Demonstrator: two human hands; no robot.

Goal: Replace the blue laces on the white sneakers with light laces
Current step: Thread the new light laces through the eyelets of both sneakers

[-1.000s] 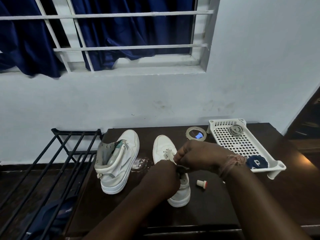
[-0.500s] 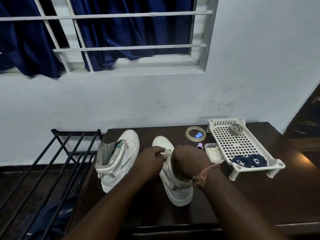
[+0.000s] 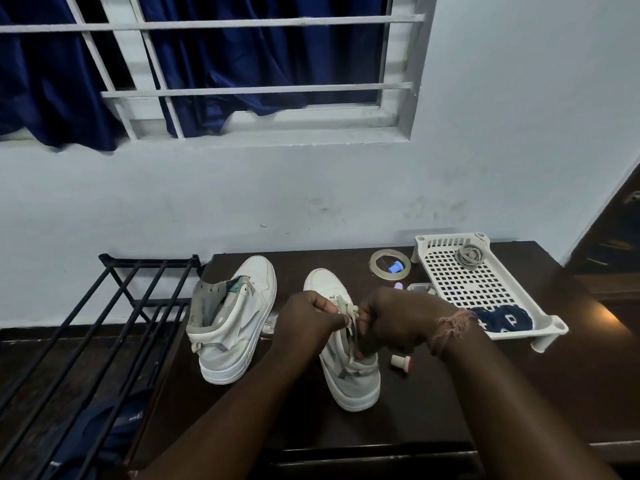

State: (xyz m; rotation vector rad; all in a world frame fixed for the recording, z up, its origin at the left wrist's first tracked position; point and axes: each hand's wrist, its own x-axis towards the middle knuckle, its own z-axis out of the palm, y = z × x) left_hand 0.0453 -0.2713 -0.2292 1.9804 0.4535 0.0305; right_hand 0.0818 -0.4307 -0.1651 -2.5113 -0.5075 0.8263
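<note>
1. The light lace (image 3: pixel 350 315) is judged soft, limp and nearly weightless — it is best taken close to its stiff tip, where it can be steered into an eyelet.
2. The lace is pinched by both hands over the right sneaker (image 3: pixel 348 358): the left hand (image 3: pixel 306 317) is curled round one strand, the right hand (image 3: pixel 398 318) round the other.
3. The lace is seen between the two fists, crossing above the tongue; its ends are hidden by the fingers.
4. The sneaker is stiff enough to stand unaided on the dark table (image 3: pixel 467 393).
5. The left sneaker (image 3: pixel 239 320) stands just beside it, unlaced — the blue laces (image 3: pixel 504 320) lie in the white tray (image 3: pixel 550 325), with a second light lace (image 3: pixel 469 256) at its far end.
</note>
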